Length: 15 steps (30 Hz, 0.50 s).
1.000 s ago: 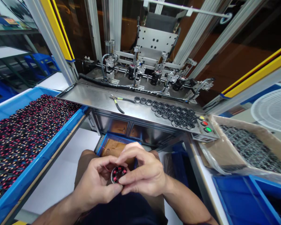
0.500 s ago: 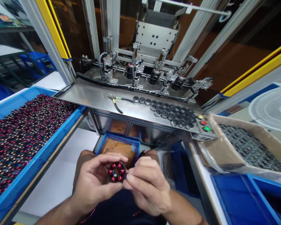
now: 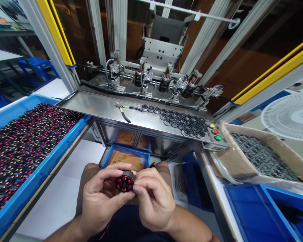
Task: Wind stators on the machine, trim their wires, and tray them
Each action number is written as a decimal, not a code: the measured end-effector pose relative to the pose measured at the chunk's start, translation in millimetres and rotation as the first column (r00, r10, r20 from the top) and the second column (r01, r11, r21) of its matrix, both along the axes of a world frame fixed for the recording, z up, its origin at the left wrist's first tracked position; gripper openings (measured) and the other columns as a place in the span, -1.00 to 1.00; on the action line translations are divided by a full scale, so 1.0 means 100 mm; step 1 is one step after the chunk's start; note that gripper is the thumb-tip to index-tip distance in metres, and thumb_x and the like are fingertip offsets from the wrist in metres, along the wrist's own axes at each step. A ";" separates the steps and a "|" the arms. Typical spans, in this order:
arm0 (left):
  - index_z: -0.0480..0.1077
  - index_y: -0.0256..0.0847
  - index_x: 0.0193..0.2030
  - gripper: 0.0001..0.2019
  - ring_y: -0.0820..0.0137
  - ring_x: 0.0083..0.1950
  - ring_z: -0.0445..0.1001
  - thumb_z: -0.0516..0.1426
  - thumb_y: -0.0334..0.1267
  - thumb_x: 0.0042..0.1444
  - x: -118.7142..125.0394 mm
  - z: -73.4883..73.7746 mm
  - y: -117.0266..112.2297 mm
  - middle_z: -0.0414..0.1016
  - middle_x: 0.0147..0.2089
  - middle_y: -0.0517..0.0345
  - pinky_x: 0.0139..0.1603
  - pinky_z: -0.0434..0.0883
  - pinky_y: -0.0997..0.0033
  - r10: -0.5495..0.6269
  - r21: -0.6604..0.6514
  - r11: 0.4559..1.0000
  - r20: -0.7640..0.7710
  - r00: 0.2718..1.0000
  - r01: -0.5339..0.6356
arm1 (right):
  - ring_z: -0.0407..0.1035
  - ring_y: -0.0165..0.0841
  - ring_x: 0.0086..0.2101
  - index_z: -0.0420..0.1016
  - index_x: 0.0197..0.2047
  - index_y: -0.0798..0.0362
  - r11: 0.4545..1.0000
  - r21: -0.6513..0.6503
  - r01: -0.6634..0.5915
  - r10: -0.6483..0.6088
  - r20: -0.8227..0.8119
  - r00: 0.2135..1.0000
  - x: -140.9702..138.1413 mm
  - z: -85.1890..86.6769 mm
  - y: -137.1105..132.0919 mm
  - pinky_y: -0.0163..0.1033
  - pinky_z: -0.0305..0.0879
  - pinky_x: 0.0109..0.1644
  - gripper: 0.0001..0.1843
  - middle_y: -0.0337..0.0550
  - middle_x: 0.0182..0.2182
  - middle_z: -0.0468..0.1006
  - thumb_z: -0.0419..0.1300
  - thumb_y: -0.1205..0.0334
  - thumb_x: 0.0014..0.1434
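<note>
My left hand [image 3: 101, 193] is closed around a small motor stator [image 3: 125, 181], a dark ring with red copper windings facing me. Thumb and fingers grip it from the left, above my lap. At the stator's right edge, my right hand [image 3: 155, 198] is closed in a pinch; what lies between its fingertips is too small to make out. A thin red wire [image 3: 105, 232] hangs below my left hand. On the metal ledge beyond lie pliers [image 3: 123, 112] with black and yellow-green handles, beside many black slotted rings [image 3: 184, 122].
A blue tray [image 3: 63, 144] heaped with red-wound stators stands at left. A machine with clamps [image 3: 164, 82] rises behind the ledge. At right are a control box with coloured buttons [image 3: 215, 131], a carton [image 3: 217, 158] of grey parts, blue bins [image 3: 244, 201] and a white fan [image 3: 293, 116].
The stator has tilted in my left hand, so more of its outer side shows on top. My right hand's fingers have shifted and rolled at its right edge. The view has moved slightly.
</note>
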<state>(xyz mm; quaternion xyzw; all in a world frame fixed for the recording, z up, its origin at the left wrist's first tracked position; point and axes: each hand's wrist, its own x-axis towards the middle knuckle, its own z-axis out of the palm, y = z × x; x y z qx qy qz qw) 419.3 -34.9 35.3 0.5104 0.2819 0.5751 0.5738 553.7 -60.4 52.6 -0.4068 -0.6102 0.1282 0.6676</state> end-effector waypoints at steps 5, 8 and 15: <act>0.44 -0.07 0.01 -0.46 0.21 0.09 0.54 0.42 -0.34 -0.16 -0.01 -0.01 0.06 0.51 0.14 0.00 0.01 0.51 0.41 -0.142 -0.148 0.979 0.004 0.990 0.141 | 0.39 -0.38 -0.41 0.45 -0.33 0.09 0.998 -0.053 -0.026 0.024 -0.046 0.999 0.03 -0.03 0.05 -0.25 0.39 -0.35 -0.88 -0.16 -0.47 0.45 0.14 0.36 0.25; 0.39 -0.12 0.11 -0.42 0.28 0.00 0.54 0.38 -0.13 -0.09 -0.08 -0.01 0.13 0.53 0.00 0.01 -0.01 0.48 0.46 -0.314 -0.193 0.935 -0.062 0.947 0.297 | 0.39 -0.39 -0.42 0.45 -0.34 0.10 0.997 -0.057 -0.055 0.053 -0.036 0.998 0.09 -0.02 0.09 -0.27 0.37 -0.36 -0.88 -0.15 -0.47 0.46 0.14 0.40 0.23; 0.44 -0.12 0.02 -0.70 0.41 -0.38 0.52 0.19 -0.11 0.18 -0.14 0.00 0.17 0.55 -0.32 0.11 -0.35 0.47 0.48 -0.435 -0.245 0.876 -0.036 0.900 0.414 | 0.39 -0.40 -0.41 0.44 -0.35 0.09 0.995 -0.080 -0.065 0.069 0.049 0.996 0.18 -0.01 0.11 -0.28 0.37 -0.37 -0.89 -0.15 -0.47 0.47 0.14 0.41 0.22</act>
